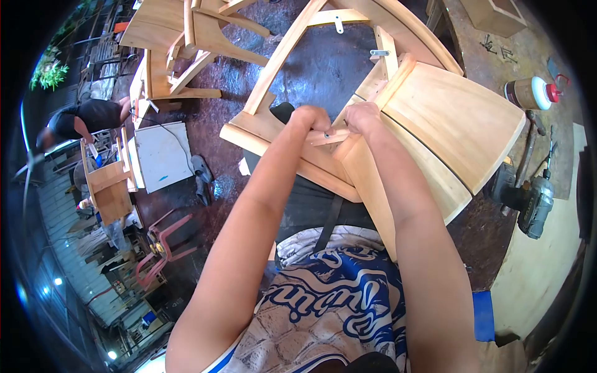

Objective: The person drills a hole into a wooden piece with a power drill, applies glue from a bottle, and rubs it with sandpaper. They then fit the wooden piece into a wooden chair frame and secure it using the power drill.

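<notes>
A pale wooden chair (448,112) lies tipped across my lap, its frame and underside facing me. At its near inner corner, a wooden corner brace (323,138) carries a small metal fitting. My left hand (313,118) is closed just above this brace, fingers curled down toward it. My right hand (362,117) is closed beside it, against the frame, with a small dark tip showing at its fingers. What either hand pinches is hidden or too small to name. Metal brackets (339,25) sit on the far corner braces.
On the bench at right are a cordless drill (536,208), a hammer (530,143), a glue bottle (527,93) and loose screws (497,48). More wooden chairs (205,31) stand at upper left. A person (93,118) works at far left, near a pink plastic stool (165,242) and slippers (201,177).
</notes>
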A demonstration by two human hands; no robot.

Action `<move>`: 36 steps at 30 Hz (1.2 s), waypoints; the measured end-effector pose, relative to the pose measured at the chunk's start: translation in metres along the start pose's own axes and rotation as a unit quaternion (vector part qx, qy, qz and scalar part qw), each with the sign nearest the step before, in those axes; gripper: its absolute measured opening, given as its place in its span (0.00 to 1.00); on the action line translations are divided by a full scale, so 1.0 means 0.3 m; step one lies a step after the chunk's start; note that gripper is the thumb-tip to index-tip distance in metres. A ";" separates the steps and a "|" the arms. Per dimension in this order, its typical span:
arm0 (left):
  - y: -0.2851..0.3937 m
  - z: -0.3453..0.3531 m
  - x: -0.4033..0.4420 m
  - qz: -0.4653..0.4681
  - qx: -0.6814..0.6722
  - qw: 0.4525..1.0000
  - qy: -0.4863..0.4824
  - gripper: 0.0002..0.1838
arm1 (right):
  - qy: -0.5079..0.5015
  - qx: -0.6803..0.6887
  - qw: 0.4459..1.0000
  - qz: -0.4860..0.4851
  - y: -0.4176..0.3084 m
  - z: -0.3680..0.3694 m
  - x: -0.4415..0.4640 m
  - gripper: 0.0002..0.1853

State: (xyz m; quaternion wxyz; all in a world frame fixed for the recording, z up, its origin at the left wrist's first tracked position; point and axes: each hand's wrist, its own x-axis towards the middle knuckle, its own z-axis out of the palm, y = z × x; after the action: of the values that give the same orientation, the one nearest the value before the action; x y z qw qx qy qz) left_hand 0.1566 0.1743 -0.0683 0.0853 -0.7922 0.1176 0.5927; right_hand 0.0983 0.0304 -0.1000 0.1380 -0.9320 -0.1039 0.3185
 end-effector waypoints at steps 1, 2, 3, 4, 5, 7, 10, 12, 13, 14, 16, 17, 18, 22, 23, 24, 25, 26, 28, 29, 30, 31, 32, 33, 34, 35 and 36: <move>-0.009 0.017 0.029 0.000 0.030 0.999 0.020 0.26 | -0.027 0.001 1.000 0.014 -0.001 -0.006 0.002 0.13; -0.022 0.033 0.052 0.000 0.058 0.998 0.040 0.26 | -0.055 0.001 0.998 0.026 -0.004 -0.013 0.002 0.15; -0.028 0.039 0.054 0.001 0.054 0.998 0.045 0.26 | -0.053 -0.005 0.998 0.026 0.016 -0.002 0.018 0.15; -0.029 0.044 0.050 -0.005 0.052 0.997 0.058 0.25 | -0.071 0.065 0.995 0.010 0.059 0.019 0.045 0.17; -0.027 0.047 0.044 -0.009 0.051 0.996 0.071 0.25 | -0.088 0.136 0.987 -0.004 0.089 0.022 0.059 0.21; -0.023 0.046 0.026 -0.009 0.046 0.997 0.069 0.30 | -0.051 0.132 0.990 -0.006 0.136 -0.117 -0.007 0.24; -0.017 0.049 0.034 -0.009 0.057 0.996 0.071 0.35 | -0.025 0.126 0.992 -0.023 0.225 -0.384 -0.139 0.30; -0.020 0.046 0.047 -0.006 0.075 0.994 0.081 0.34 | 0.050 0.095 0.994 -0.031 0.242 -0.534 -0.283 0.25; -0.023 0.051 0.046 -0.003 0.077 0.994 0.083 0.34 | 0.124 0.113 0.985 -0.044 0.227 -0.583 -0.379 0.25; -0.026 0.058 0.051 -0.001 0.077 0.993 0.085 0.34 | 0.197 0.128 0.970 -0.058 0.206 -0.615 -0.482 0.24; -0.043 0.076 0.113 0.002 0.073 0.993 0.095 0.30 | 0.264 0.283 0.916 -0.104 0.157 -0.644 -0.709 0.22; -0.046 0.076 0.130 0.000 0.071 0.993 0.099 0.26 | 0.294 0.360 0.881 -0.087 0.133 -0.603 -0.815 0.20; -0.039 0.069 0.114 0.002 0.064 0.993 0.104 0.26 | 0.321 0.434 0.839 -0.070 0.116 -0.555 -0.921 0.19; -0.019 0.066 0.031 -0.010 0.059 0.992 0.113 0.28 | 0.441 0.559 0.701 -0.042 0.145 -0.198 -1.198 0.10; -0.017 0.064 0.022 -0.004 0.064 0.991 0.118 0.29 | 0.467 0.604 0.646 -0.014 0.140 -0.106 -1.240 0.10; -0.017 0.061 0.009 -0.004 0.061 0.991 0.116 0.29 | 0.488 0.645 0.588 0.017 0.143 -0.018 -1.271 0.10; -0.018 0.057 -0.007 -0.002 0.053 0.991 0.119 0.30 | 0.486 0.644 0.590 0.019 0.159 0.072 -1.285 0.10; -0.015 0.057 -0.017 0.001 0.047 0.991 0.122 0.31 | 0.526 0.685 0.494 0.100 0.182 0.163 -1.297 0.07; -0.001 0.059 -0.037 0.002 0.051 0.987 0.150 0.30 | 0.564 0.707 0.387 0.180 0.241 0.265 -1.287 0.05; 0.008 0.068 -0.045 -0.004 0.053 0.982 0.179 0.29 | 0.607 0.655 0.379 0.243 0.268 0.296 -1.271 0.11; 0.023 0.079 -0.049 -0.003 0.051 0.982 0.179 0.29 | 0.645 0.598 0.368 0.302 0.299 0.308 -1.257 0.19; 0.031 0.095 -0.048 -0.009 0.035 0.978 0.206 0.27 | 0.645 0.598 0.371 0.299 0.338 0.302 -1.237 0.19; 0.033 0.124 -0.049 -0.018 0.018 0.973 0.229 0.24 | 0.677 0.504 0.445 0.299 0.376 0.296 -1.216 0.27; 0.035 0.150 -0.040 -0.023 0.014 0.973 0.229 0.24 | 0.700 0.405 0.511 0.291 0.403 0.282 -1.186 0.36; 0.042 0.171 -0.033 -0.018 0.004 0.967 0.255 0.25 | 0.716 0.436 0.483 0.254 0.416 0.247 -1.160 0.35; 0.046 0.199 -0.027 -0.013 -0.006 0.960 0.280 0.26 | 0.712 0.440 0.487 0.249 0.432 0.230 -1.148 0.35; 0.056 0.206 -0.068 -0.020 -0.011 0.960 0.281 0.26 | 0.689 0.440 0.507 0.271 0.471 0.215 -1.138 0.32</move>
State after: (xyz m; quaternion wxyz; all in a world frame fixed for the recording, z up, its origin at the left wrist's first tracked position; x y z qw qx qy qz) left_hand 0.0895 0.1769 -0.0662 0.0519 -0.9298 0.1144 0.3460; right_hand -0.1916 -0.1862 -0.0017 0.4656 -0.6597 0.4355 -0.3978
